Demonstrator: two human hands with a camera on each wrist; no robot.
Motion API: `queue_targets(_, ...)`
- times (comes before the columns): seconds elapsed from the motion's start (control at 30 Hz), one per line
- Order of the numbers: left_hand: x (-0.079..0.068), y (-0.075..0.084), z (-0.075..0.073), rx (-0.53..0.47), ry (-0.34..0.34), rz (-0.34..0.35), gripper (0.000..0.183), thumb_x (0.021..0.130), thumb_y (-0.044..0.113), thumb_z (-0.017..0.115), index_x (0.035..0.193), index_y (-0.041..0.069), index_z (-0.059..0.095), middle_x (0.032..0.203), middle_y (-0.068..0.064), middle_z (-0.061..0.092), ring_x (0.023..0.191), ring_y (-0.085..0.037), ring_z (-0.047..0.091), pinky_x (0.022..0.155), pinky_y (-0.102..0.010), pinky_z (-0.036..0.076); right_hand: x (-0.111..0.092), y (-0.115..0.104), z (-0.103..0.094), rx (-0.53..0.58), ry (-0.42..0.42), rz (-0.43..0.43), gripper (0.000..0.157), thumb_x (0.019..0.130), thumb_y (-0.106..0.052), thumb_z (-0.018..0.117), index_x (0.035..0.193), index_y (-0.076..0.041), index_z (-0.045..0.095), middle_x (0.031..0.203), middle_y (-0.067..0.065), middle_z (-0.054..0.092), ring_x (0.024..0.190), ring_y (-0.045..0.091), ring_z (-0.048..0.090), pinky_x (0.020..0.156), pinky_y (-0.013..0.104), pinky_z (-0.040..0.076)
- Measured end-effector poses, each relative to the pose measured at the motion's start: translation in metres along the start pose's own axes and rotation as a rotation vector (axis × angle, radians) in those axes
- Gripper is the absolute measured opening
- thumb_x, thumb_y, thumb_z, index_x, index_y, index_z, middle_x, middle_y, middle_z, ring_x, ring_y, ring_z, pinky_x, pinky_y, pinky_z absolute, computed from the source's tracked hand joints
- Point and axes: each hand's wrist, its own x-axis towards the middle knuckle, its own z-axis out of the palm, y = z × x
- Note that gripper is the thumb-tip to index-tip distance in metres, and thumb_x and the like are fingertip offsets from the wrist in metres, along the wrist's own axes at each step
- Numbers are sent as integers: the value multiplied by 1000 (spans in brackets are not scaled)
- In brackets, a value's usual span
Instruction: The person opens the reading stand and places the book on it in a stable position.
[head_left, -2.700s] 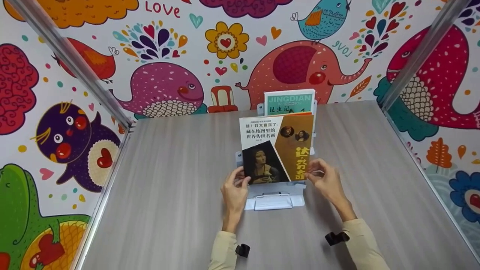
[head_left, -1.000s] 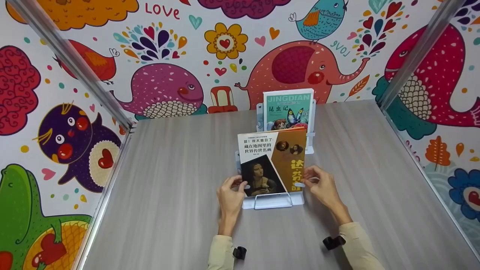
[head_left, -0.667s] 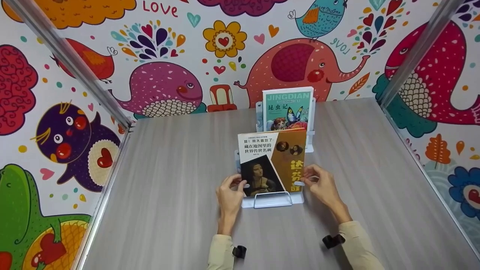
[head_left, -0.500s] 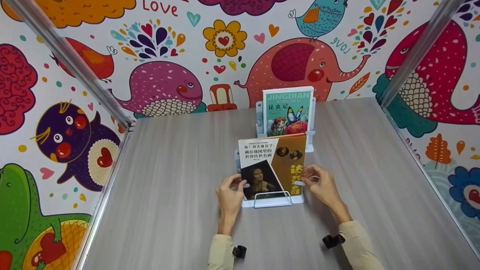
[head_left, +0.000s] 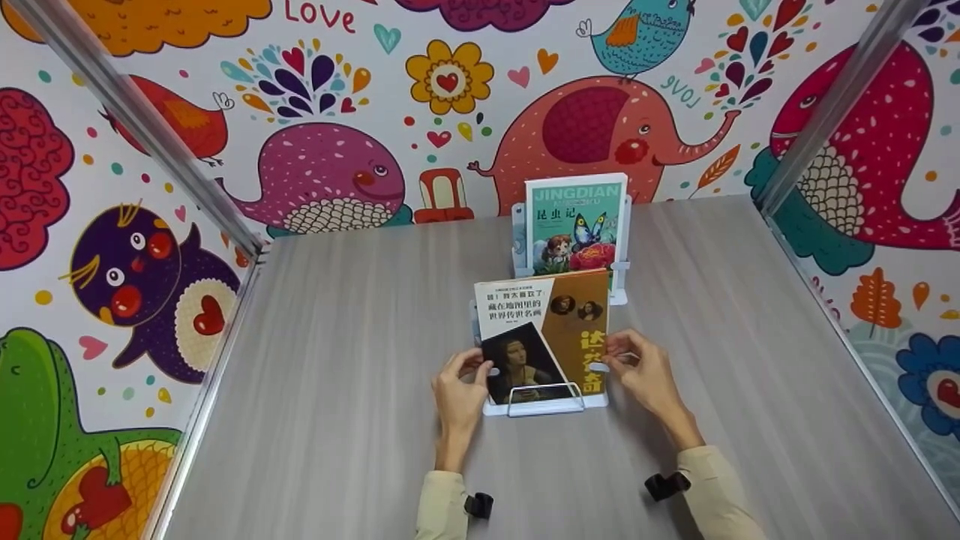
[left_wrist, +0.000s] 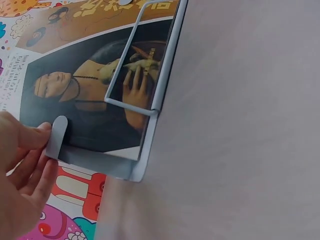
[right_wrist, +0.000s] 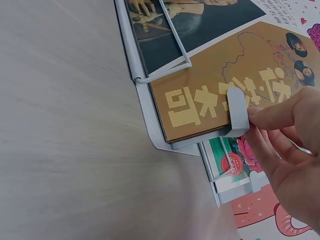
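A brown, white and black art book [head_left: 517,349], its cover showing a painted portrait, leans on a pale book stand [head_left: 600,401]. The stand's wire holder [left_wrist: 127,106] crosses the lower front of the cover. My left hand [head_left: 461,390] pinches the rounded side clip [left_wrist: 57,136] between thumb and fingers at the book's left edge. At the opposite edge, my right hand [head_left: 645,375] pinches the matching side clip [right_wrist: 238,110] the same way. Both clips overlap the front cover. The stand's back panel is mostly hidden behind the book.
Behind stands a second pale stand [head_left: 619,289] with a green book [head_left: 577,225], its bottom hidden by the front book. The grey wood-grain table [head_left: 360,337] meets a cartoon-printed wall [head_left: 450,150] at the back. Metal posts [head_left: 135,112] rise at the corners.
The art book has come down and toward me, its lower edge now behind the wire holder. More of the green book shows. My hands now hold the clips and have stayed nearly still lately.
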Motion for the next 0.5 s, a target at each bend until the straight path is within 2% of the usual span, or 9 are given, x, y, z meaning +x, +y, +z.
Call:
queue_targets(0.1,-1,-1,-1,-24,5,5,17,80,-3,81,96,1,76,86,-9,73,78,-24,73,74,-31,63,-3,-3,1,2,13,-1,27,78,21,72,100,7,67,92,18,71,83,29,69,75,20,59)
queue_targets(0.2,-4,-3,-2,-43,20,-9,20,81,-3,81,99,1,75,89,-11,71,82,-26,73,76,-32,63,-10,-16,1,20,24,-11,26,79,20,72,103,11,65,96,23,70,86,32,69,79,24,61)
queue_targets(0.33,-10,-5,-2,-39,36,-70,21,83,1,80,103,0,73,94,-13,70,85,-27,73,76,-31,63,-18,-31,-1,46,43,16,28,81,17,73,107,14,65,101,25,71,90,31,71,82,27,61)
queue_targets(0.5,-15,-6,-2,-41,27,-171,21,88,7,78,107,-2,73,97,-17,76,87,-29,76,78,-32,63,-23,-19,6,24,61,81,26,84,12,73,109,12,67,106,26,72,92,26,72,81,17,58)
